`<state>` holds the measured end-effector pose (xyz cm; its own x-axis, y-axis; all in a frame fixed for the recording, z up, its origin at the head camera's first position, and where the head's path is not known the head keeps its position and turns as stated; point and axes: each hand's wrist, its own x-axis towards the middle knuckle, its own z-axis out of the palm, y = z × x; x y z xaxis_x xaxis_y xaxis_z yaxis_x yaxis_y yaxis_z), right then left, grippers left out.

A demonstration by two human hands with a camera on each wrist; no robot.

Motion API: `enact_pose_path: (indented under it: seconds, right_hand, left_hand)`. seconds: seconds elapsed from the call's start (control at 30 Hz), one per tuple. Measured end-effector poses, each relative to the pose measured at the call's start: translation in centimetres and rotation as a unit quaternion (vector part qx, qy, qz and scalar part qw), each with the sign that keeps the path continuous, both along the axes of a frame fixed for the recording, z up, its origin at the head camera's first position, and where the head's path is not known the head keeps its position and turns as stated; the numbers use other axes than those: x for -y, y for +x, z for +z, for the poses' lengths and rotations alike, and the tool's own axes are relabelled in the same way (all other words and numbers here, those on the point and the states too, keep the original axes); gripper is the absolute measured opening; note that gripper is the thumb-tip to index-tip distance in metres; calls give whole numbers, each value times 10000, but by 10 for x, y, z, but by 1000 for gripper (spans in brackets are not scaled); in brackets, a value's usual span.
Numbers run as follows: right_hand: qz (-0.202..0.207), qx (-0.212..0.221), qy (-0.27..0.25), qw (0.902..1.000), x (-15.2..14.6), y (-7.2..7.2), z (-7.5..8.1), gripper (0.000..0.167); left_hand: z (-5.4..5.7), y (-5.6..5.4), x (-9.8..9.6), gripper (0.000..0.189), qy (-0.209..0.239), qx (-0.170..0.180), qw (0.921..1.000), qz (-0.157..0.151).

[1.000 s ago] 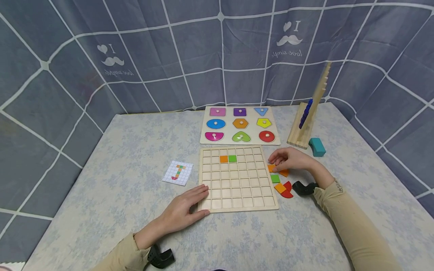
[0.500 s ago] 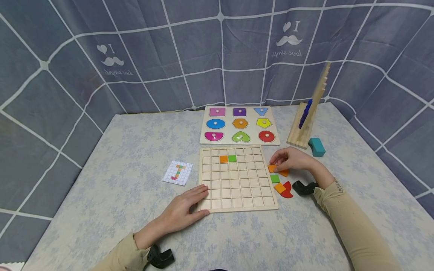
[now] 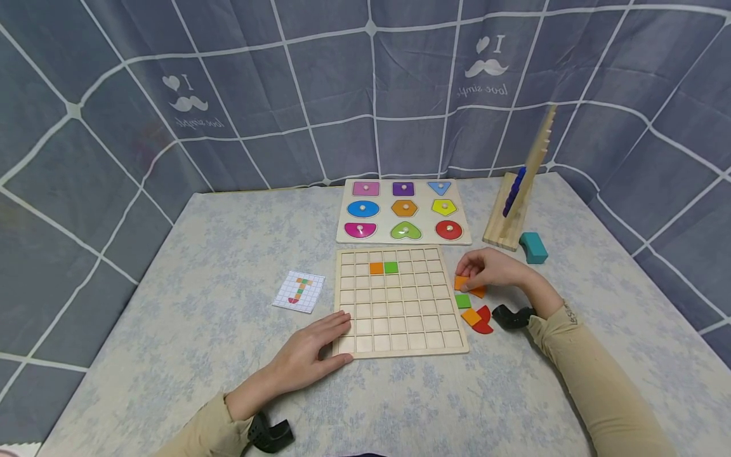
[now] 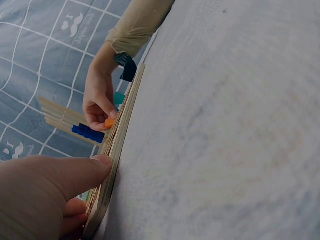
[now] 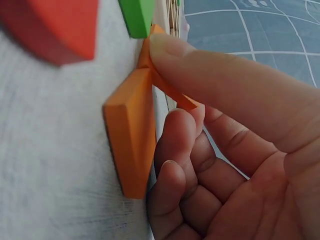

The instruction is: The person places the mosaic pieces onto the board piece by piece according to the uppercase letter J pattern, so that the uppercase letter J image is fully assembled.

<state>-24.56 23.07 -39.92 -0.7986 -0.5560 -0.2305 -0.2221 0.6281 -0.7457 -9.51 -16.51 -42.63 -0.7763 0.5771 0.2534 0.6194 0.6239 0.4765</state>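
My right hand pinches an orange square tile between thumb and fingers, just off the wooden grid board's right edge. In the right wrist view this orange tile tilts up beside a second orange tile lying on the cloth. Flat on the left border of the grid board rests my left hand, fingers extended, with the thumb at the lower corner. An orange tile and a green tile sit side by side in the board's upper part.
Right of the board lie a green tile, an orange tile and red curved pieces. A pattern card lies left. Behind are a knobbed shape puzzle, a wooden stand and a teal block.
The pinched orange tile has shifted slightly right, away from the board's edge, with my right fingers. My left hand stays in place on the board.
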Motion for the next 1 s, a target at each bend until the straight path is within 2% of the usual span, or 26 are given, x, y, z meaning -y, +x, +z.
enact_pose_path:
  seconds: [0.23, 0.47, 0.67, 1.0]
  right_hand:
    - [201, 89, 77, 9997, 0, 1, 6, 22]
    - [38, 26, 209, 9998, 6, -4, 18, 20]
    - [233, -164, -61, 9996, 21, -12, 25, 19]
    - [291, -461, -87, 9985, 56, -27, 30, 17]
  left_hand:
    - [-1, 0, 0, 57, -23, 3, 10000, -14]
    - [0, 0, 0, 57, -18, 10, 10000, 3]
    - [-1, 0, 0, 57, 12, -31, 10000, -1]
    - [-2, 0, 0, 58, 42, -76, 10000, -22]
